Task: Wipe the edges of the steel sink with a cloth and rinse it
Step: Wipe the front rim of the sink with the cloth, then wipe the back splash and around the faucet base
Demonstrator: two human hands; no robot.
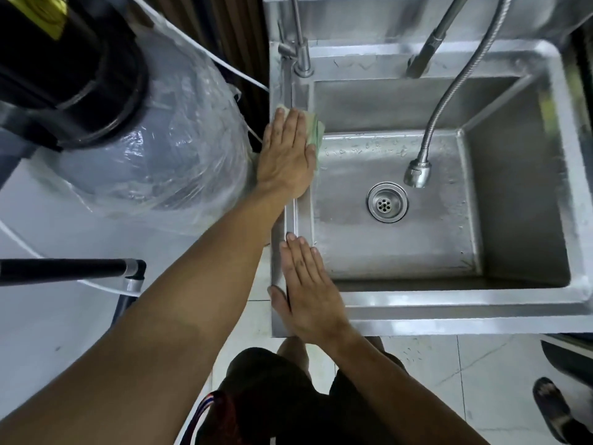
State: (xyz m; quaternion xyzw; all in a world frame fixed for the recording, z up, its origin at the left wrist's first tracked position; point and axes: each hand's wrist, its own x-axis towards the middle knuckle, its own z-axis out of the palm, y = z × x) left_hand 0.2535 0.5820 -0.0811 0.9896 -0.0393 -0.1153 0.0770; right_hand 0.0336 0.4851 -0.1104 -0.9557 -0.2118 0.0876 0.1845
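Observation:
The steel sink [449, 305] fills the right half of the view, with a drain [387, 202] in the middle of its basin. My left hand [286, 152] lies flat on the sink's left rim and presses a pale green cloth [316, 131] against it; the cloth peeks out past my fingers on the basin side. My right hand [308, 290] rests flat and empty on the rim's near left corner, fingers together.
A flexible hose tap [417, 173] hangs over the basin, and a second tap [300, 56] stands at the back left corner. A large water bottle wrapped in clear plastic [160, 139] stands just left of the sink. A black handle [64, 269] lies lower left.

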